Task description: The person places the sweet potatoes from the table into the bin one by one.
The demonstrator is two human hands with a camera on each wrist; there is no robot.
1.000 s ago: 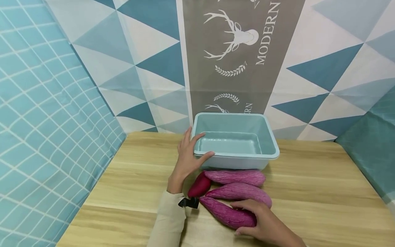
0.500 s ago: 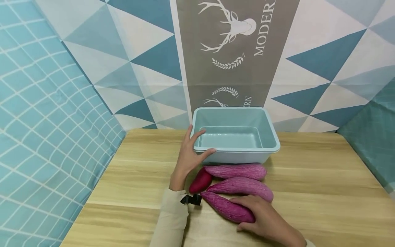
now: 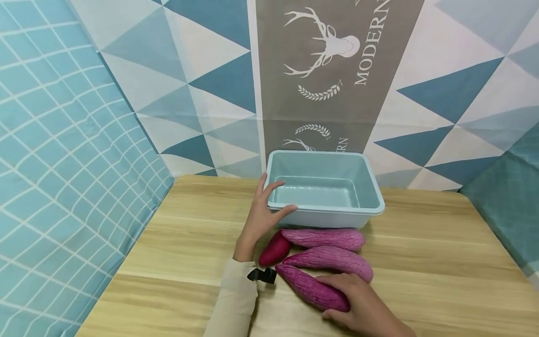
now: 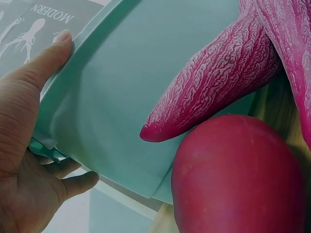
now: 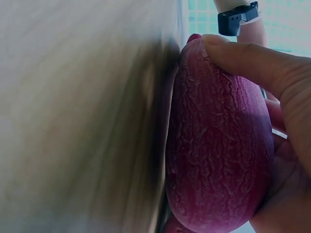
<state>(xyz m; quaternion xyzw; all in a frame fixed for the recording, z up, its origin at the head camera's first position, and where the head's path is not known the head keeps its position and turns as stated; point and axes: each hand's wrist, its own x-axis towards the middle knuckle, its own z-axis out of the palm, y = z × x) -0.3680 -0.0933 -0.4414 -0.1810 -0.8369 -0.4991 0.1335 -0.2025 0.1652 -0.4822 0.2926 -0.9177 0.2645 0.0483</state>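
In the head view, my left hand (image 3: 262, 214) holds the left front corner of a light blue plastic basin (image 3: 324, 211). Its thumb lies over the front rim, and its fingers are at the left side. My right hand (image 3: 358, 299) grips the thick end of the nearest purple sweet potato (image 3: 309, 288), which rests on the table. The right wrist view shows the thumb on one side of its wrinkled skin (image 5: 218, 136). Two paler wrinkled sweet potatoes, the middle one (image 3: 332, 260) and the rear one (image 3: 326, 238), lie between it and the basin. Nothing is inside the basin.
A smooth dark red sweet potato (image 3: 274, 249) lies by my left wrist, touching the rear one's tip. The wooden table (image 3: 438, 262) ends at a patterned cloth backdrop (image 3: 320, 70) behind the basin. Blue checked cloth (image 3: 63, 164) hangs at the left.
The head view has shifted slightly. Both hands keep their places, the left at the basin's corner and the right on the nearest sweet potato.
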